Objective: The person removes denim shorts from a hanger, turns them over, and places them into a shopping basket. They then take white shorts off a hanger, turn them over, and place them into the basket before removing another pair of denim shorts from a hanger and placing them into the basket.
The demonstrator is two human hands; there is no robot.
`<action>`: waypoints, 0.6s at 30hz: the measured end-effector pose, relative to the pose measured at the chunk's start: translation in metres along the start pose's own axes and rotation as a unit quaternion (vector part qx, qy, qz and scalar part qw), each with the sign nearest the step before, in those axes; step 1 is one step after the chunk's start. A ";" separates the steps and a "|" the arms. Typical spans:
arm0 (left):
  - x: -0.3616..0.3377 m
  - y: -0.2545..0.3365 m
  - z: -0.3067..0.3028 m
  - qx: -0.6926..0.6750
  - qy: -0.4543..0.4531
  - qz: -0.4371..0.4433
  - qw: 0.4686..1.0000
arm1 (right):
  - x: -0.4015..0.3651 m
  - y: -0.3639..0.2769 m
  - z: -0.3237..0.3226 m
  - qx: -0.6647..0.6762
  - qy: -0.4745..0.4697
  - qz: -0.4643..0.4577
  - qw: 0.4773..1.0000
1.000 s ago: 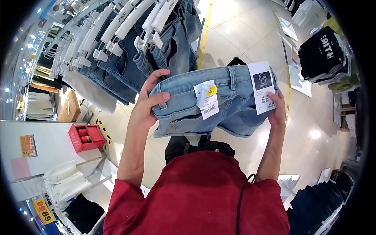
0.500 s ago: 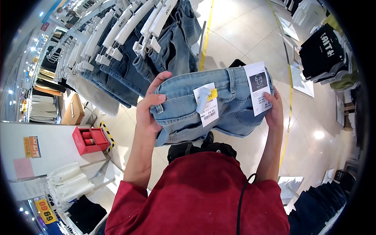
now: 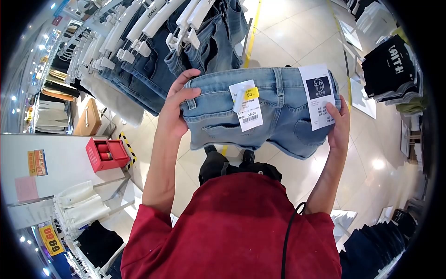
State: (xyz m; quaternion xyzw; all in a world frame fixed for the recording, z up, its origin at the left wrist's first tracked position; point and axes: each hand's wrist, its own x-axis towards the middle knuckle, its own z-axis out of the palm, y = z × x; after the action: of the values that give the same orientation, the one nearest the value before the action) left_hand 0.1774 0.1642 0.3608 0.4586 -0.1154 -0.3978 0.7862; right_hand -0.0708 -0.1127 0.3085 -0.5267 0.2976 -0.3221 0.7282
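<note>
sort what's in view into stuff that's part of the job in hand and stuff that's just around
Part of the job:
- light-blue denim shorts
- price tag with yellow sticker
- white brand tag
- left hand and right hand, holding the shorts

Just around:
- hanging jeans
- white hangers
- red box
- black printed t-shirt

Your light's bright and white. Denim shorts (image 3: 278, 114) look fairly sharp, price tag (image 3: 251, 114) mostly readable. You've got floor (image 3: 362, 186) glare right of the shorts, small light spots far left of them, fisheye bending all around, black corners.
</note>
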 end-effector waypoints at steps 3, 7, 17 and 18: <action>-0.002 0.005 0.010 0.012 -0.007 0.010 1.000 | 0.005 0.000 0.006 -0.060 0.023 -0.027 0.998; -0.004 0.009 0.031 0.001 -0.026 0.007 1.000 | 0.013 0.009 0.003 -0.125 0.021 -0.010 0.992; -0.013 0.021 0.067 -0.072 -0.057 -0.004 0.996 | -0.010 0.013 0.026 -0.268 0.155 -0.146 0.940; -0.011 0.020 0.070 -0.064 -0.072 -0.009 0.995 | -0.018 0.012 0.036 -0.263 0.141 -0.181 0.937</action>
State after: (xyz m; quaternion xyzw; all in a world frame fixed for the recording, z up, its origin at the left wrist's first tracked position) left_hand 0.1423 0.1340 0.4177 0.3785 -0.1416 -0.4435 0.8000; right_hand -0.0519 -0.0754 0.3086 -0.6938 0.3711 -0.4290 0.4437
